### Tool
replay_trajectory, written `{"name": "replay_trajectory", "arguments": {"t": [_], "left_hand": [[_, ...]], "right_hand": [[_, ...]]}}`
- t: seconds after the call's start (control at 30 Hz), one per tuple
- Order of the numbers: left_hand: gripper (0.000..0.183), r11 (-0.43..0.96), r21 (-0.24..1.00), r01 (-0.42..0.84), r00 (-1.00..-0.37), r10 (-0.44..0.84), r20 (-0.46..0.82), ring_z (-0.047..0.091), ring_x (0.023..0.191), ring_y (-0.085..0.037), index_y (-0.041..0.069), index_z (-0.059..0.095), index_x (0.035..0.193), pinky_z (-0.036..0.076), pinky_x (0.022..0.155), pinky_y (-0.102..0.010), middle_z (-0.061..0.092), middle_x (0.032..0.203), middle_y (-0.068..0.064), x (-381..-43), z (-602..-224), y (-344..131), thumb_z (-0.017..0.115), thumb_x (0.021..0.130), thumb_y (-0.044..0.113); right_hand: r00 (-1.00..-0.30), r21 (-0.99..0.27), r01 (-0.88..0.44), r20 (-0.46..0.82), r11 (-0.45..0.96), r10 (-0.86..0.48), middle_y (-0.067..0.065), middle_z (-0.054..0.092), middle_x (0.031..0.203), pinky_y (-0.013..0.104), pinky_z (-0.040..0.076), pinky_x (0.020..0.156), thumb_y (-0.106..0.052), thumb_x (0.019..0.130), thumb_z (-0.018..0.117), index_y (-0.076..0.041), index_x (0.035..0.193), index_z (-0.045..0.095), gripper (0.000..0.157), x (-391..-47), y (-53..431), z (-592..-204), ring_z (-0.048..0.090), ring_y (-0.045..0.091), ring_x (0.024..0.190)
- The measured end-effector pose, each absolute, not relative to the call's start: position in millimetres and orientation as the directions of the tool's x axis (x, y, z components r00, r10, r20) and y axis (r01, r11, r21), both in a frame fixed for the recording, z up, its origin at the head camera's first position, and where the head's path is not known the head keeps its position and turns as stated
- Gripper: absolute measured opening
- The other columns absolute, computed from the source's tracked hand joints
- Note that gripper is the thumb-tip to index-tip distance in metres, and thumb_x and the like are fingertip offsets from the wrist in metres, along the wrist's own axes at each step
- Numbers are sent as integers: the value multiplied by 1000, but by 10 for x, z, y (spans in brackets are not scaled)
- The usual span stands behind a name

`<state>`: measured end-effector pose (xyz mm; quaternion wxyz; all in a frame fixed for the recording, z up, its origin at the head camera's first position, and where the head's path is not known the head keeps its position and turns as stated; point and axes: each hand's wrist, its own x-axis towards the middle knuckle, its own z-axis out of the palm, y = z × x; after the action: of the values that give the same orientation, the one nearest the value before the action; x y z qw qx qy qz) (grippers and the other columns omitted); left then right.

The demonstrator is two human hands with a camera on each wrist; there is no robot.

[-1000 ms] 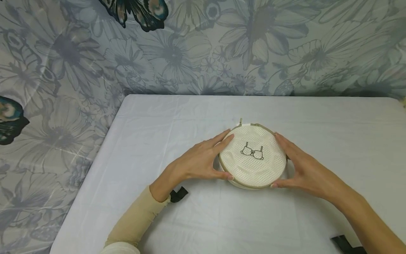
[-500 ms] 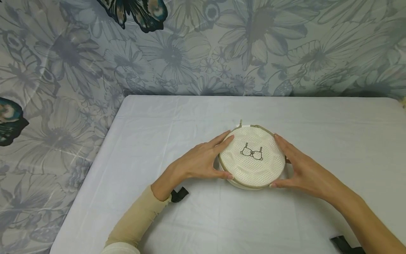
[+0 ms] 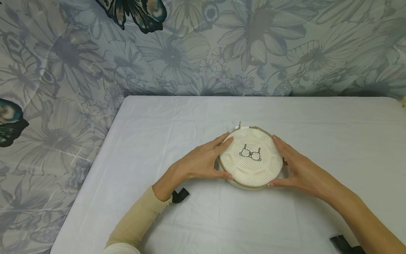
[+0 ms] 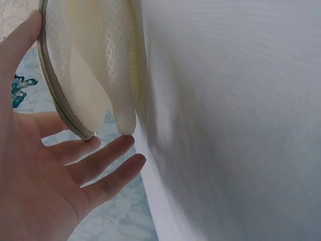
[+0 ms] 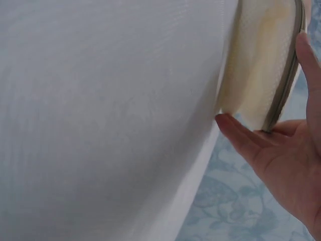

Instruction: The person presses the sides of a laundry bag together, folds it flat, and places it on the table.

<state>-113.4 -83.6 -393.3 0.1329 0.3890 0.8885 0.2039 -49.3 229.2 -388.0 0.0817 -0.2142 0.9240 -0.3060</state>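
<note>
A round, cream mesh zip bag [image 3: 252, 169] with a small black bra-like or glasses-like print sits on the white table. Its zip, coloured beige-olive, runs around the top rim, and the pull tab stands up at the back. From the left side my left hand [image 3: 203, 160] touches the bag, thumb at the front and fingers toward the back. In the left wrist view that hand's fingers [image 4: 108, 155] are spread and fairly straight against the bag's side. My right hand [image 3: 301, 171] touches the opposite side; its fingers [image 5: 241, 138] look extended in the right wrist view.
The table is covered with a white cloth [image 3: 190, 218]. Behind it and to the left hangs a grey floral curtain [image 3: 174, 56] with dark butterfly prints. Black straps [image 3: 180, 195] show near both wrists.
The bag's right edge and my right hand have shifted slightly left. The bag's top edge sits slightly lower in view. My left hand stays nearly in place at the left side.
</note>
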Motion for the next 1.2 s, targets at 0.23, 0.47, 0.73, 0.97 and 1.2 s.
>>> {"name": "replay_trajectory", "arguments": {"t": [0.23, 0.47, 0.73, 0.97, 1.2], "left_hand": [[115, 622, 452, 640, -668, 740, -72, 29, 147, -24, 18, 16, 160, 37, 112, -41, 12, 166, -6, -1135, -3953, -828, 70, 75, 74], [117, 624, 448, 640, -669, 740, -75, 29, 146, -26, 16, 18, 160, 34, 114, -38, 13, 166, -10, -1144, -3956, -823, 74, 73, 69], [118, 620, 454, 640, -665, 743, -78, 30, 146, -28, 14, 18, 160, 32, 115, -36, 11, 166, -13, -1135, -3960, -821, 77, 72, 67], [119, 632, 439, 639, -664, 741, -99, 32, 144, -30, 13, 18, 160, 34, 114, -38, 11, 165, -14, -1119, -3976, -805, 77, 72, 66], [118, 631, 427, 647, -663, 743, -93, 32, 144, -31, 10, 20, 159, 34, 114, -37, 8, 166, -14, -1107, -3980, -800, 79, 72, 63]], "right_hand": [[-899, -580, -343, -26, 739, -437, 20, 15, 163, 56, 39, 102, -60, 69, 82, -8, 160, 4, 131, -485, 2287, -3903, 42, 41, 136], [-895, -558, -365, -11, 745, -446, 21, 16, 163, 60, 35, 104, -56, 69, 84, -5, 160, 6, 131, -500, 2268, -3925, 28, 45, 143], [-892, -535, -380, -3, 755, -451, 22, 18, 162, 62, 38, 100, -53, 68, 86, -2, 159, 8, 130, -499, 2249, -3932, 32, 47, 140], [-888, -523, -390, -5, 758, -460, 27, 19, 160, 62, 38, 102, -49, 68, 88, 1, 158, 9, 130, -507, 2246, -3959, 32, 48, 140], [-891, -518, -371, -34, 771, -452, 27, 17, 161, 63, 36, 102, -54, 69, 85, 2, 158, 9, 129, -511, 2231, -3963, 29, 48, 142]]}}
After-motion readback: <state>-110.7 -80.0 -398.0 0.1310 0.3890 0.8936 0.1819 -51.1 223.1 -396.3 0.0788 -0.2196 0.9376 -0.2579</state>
